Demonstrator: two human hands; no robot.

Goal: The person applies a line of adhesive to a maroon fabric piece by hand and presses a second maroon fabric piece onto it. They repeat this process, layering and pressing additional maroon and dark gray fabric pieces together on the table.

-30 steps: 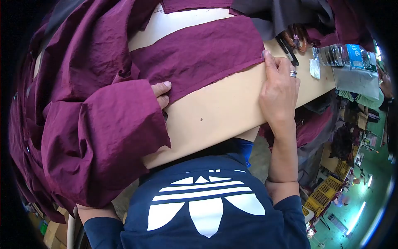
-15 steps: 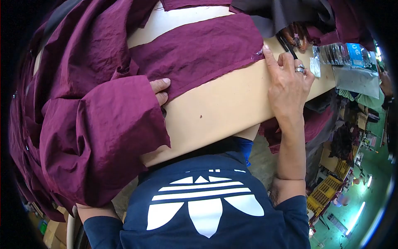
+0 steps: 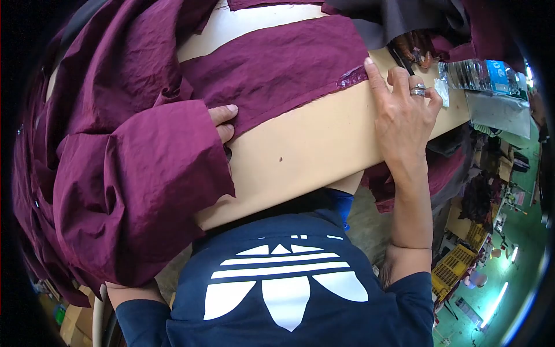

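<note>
A maroon fabric panel (image 3: pixel 277 63) lies flat across the cream tabletop, its right end under my right hand (image 3: pixel 404 110). My right index finger is stretched out with its tip on the panel's right edge, and the other fingers are bent. Beside that tip, a shiny, wet-looking patch (image 3: pixel 351 77) marks the panel's lower right corner. My left hand (image 3: pixel 224 122) pokes out from beneath a draped maroon cloth (image 3: pixel 144 162). Only two of its fingers show, slightly apart and resting on the panel's left part; the rest is covered.
More maroon cloth (image 3: pixel 121 63) is heaped at the left. Dark grey fabric (image 3: pixel 404 20) hangs over the top right, near a black slim tool (image 3: pixel 400 58). A clear plastic bottle (image 3: pixel 483 76) lies at the right. Yellow crates (image 3: pixel 454 269) stand on the floor beyond the table's edge (image 3: pixel 300 196).
The shiny patch at the panel's corner now shows larger, reaching further left. My right index finger has shifted slightly up along the edge. My left hand stays almost where it was.
</note>
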